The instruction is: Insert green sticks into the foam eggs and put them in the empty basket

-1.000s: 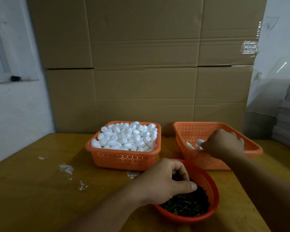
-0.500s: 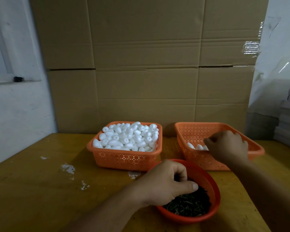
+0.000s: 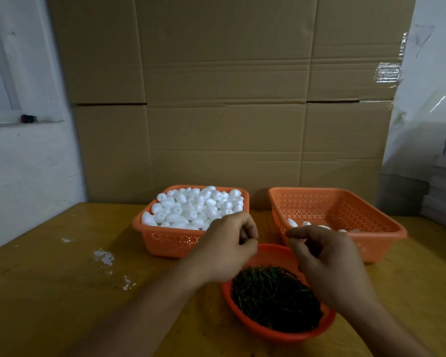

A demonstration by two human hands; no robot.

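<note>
While hands (image 3: 224, 249) hover | cardboard (image 3: 224, 99) behind baskets (image 3: 371, 243)

Two bare forearms — sleeveless, no rings, no watch

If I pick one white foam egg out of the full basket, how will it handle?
Probably very light: the foam eggs look like white polystyrene. Rounded and tapered, so one would likely roll if set on the table. Heaped above the full basket's rim, so neighbours may shift.
</note>
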